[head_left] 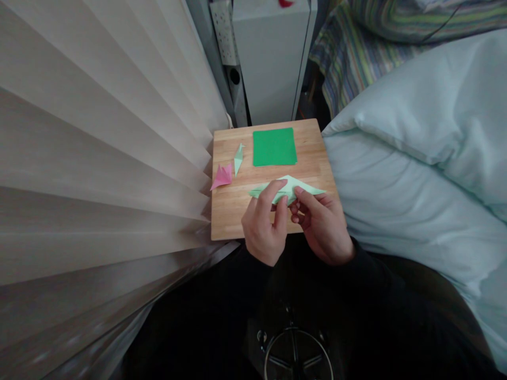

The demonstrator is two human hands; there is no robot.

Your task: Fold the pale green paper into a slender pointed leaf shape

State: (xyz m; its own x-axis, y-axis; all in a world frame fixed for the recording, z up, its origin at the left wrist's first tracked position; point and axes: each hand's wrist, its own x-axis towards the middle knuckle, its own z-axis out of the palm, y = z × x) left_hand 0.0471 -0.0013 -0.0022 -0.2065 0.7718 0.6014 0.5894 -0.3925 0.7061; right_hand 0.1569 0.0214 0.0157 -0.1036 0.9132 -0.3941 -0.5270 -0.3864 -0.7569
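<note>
Here, folded pale-green paper (pixel 290 183), left hand (pixel 265 226) half-curled holding its middle, right hand (pixel 327 227) pinching it just beside.

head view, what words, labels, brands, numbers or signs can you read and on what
No readable text.
The held pale green paper, bright green paper, pink folded paper and wooden board show no lettering.
Dark specks on the white panel are too small to make out.

head view | text, labels: none legible | brands, numbers, signs: none legible
</note>
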